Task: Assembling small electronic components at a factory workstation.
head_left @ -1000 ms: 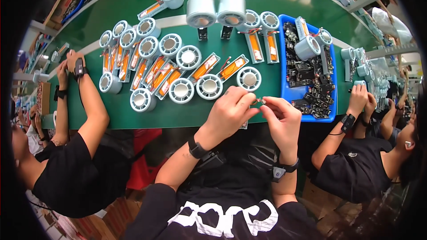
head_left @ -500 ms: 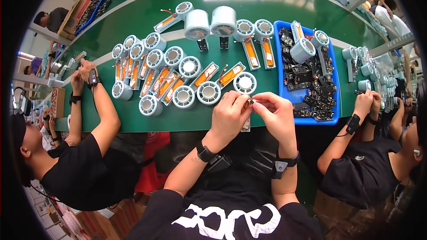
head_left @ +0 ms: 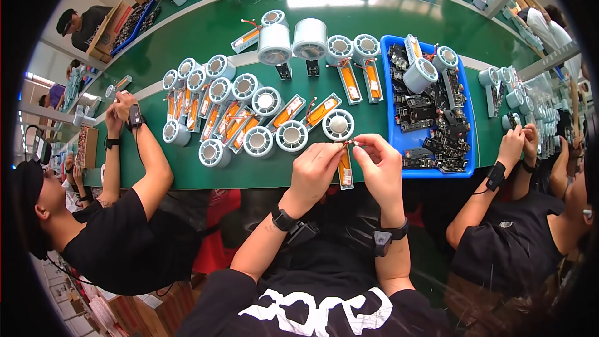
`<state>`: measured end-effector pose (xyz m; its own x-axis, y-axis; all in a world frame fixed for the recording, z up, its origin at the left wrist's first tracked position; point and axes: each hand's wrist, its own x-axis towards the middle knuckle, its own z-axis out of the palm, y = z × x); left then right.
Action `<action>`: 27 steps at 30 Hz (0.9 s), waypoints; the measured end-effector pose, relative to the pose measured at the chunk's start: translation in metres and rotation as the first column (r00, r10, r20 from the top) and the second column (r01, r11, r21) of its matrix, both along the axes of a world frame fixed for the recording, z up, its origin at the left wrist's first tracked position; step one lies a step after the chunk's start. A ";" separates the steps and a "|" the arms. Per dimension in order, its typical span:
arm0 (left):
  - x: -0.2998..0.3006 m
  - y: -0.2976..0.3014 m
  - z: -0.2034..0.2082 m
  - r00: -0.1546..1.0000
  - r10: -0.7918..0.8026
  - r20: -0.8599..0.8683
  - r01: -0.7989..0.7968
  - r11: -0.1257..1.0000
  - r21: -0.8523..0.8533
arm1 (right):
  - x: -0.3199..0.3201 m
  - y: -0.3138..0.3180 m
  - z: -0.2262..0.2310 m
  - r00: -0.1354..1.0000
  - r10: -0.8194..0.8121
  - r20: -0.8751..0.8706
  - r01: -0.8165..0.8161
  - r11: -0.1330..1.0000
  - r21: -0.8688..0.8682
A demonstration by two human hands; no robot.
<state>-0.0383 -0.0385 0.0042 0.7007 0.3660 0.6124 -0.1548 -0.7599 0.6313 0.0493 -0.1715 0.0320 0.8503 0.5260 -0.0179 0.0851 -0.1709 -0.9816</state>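
Note:
My left hand [head_left: 315,165] and my right hand [head_left: 379,163] meet near the table's front edge, both closed in a pinch. Between their fingertips is a small wire connector [head_left: 350,142], dark and reddish, its details too small to tell. It is over a pale-blue fan-like unit, whose round slotted head [head_left: 338,125] lies just beyond my fingers. The unit's open handle [head_left: 345,171], with an orange battery inside, points toward me between my hands. Left of it lie similar units [head_left: 291,135] with orange batteries and red wires showing.
A blue tray [head_left: 430,174] to the right holds black circuit parts [head_left: 444,140] and a few units. Two larger heads [head_left: 310,37] stand at the far middle of the green table [head_left: 243,178]. Co-workers sit on both sides, a forearm [head_left: 150,150] on the left.
My hands have come slightly nearer and opened a little gap between them, so more of the handle shows. The pinch at the connector continues. The whole view has shifted slightly.

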 end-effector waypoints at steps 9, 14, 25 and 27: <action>-0.001 -0.003 0.002 0.997 0.059 -0.059 -0.064 0.994 -0.088 | -0.022 0.002 -0.015 0.993 -0.104 0.057 0.104 0.995 0.009; -0.001 -0.001 0.002 0.993 0.069 -0.093 -0.084 0.982 -0.169 | -0.033 -0.001 -0.015 0.947 -0.107 0.304 0.132 0.989 -0.065; -0.012 0.003 0.012 0.950 0.066 -0.305 0.111 0.841 0.529 | -0.043 -0.002 -0.015 0.827 -0.070 0.558 0.170 0.977 -0.130; -0.009 0.005 0.012 0.947 0.045 -0.317 0.134 0.843 0.520 | -0.041 -0.002 -0.018 0.788 -0.072 0.611 0.184 0.975 -0.122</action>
